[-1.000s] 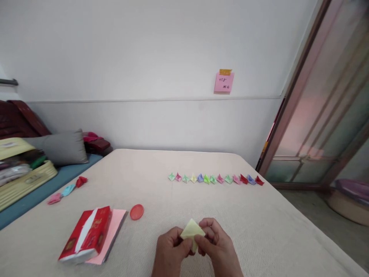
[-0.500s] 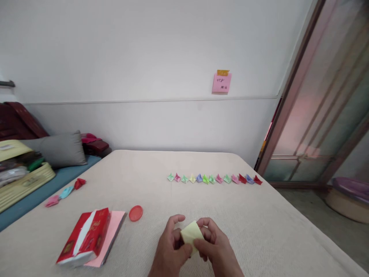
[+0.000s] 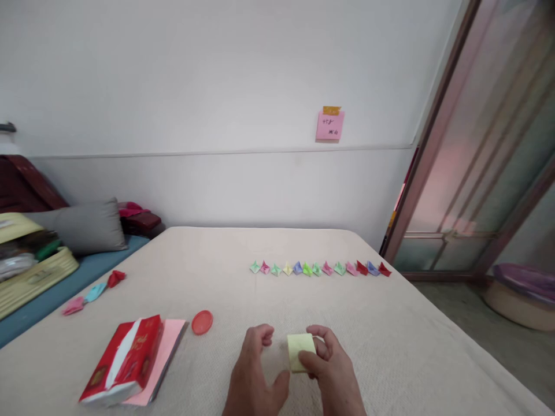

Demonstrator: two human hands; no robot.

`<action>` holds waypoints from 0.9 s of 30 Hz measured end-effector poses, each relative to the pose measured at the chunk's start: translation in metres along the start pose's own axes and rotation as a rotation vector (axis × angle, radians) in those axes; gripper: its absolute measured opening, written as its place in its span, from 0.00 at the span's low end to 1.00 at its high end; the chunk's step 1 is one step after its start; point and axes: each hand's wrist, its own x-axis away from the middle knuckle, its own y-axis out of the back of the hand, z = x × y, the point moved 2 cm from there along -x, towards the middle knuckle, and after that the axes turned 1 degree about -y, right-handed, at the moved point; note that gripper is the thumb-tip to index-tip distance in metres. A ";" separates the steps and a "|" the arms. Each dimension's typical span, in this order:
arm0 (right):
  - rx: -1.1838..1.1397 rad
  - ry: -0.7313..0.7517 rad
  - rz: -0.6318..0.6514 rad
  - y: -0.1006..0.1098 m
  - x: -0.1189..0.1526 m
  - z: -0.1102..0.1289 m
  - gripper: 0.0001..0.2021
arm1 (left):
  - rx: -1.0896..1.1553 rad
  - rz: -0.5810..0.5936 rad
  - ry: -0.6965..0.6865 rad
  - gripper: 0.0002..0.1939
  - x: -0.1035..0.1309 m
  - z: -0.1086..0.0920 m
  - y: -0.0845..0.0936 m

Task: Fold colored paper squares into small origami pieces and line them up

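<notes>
My right hand pinches a small folded square of pale yellow paper, thumb on its front face and fingers behind. To its left, my left hand is apart from the paper, its thumb and fingers spread with a gap between them; the thumb tip comes close to the paper's lower left corner. Both hands are above the light, textured cover near the front. Further back, a row of small folded paper pieces in green, pink, yellow, blue and red runs across the right half.
On the left lie a red tissue pack, pink paper sheets partly under it, and a round red lid. Three folded pieces, one of them red, sit near the left edge. A pink note is taped to the wall.
My left hand has let go of the yellow paper and opened away to its left. The paper, now only in my right hand, has turned upright. The view has shifted slightly.
</notes>
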 end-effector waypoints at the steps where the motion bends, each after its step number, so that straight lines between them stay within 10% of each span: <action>1: -0.012 0.003 -0.038 0.001 0.001 0.001 0.19 | -0.132 -0.036 -0.155 0.26 0.002 -0.001 -0.002; 4: -0.051 -0.031 -0.082 0.000 0.002 -0.001 0.20 | -0.471 -0.058 -0.549 0.23 0.010 -0.004 -0.013; 7: -0.099 -0.092 -0.027 -0.005 0.005 -0.007 0.20 | -0.568 -0.084 -0.649 0.16 0.014 -0.007 -0.023; 10: -0.112 -0.111 0.062 -0.010 0.007 -0.007 0.16 | -0.362 -0.141 -0.425 0.12 0.012 -0.010 -0.020; 13: -0.067 -0.058 0.056 -0.009 0.007 -0.003 0.18 | 0.007 -0.215 0.078 0.08 0.003 -0.004 -0.006; 18: 0.000 0.035 0.074 -0.007 0.003 -0.006 0.16 | 0.882 -0.053 0.719 0.08 -0.004 0.009 0.000; 27: 0.059 0.079 0.143 -0.018 0.010 -0.004 0.06 | 0.955 0.027 0.762 0.08 0.001 0.006 -0.011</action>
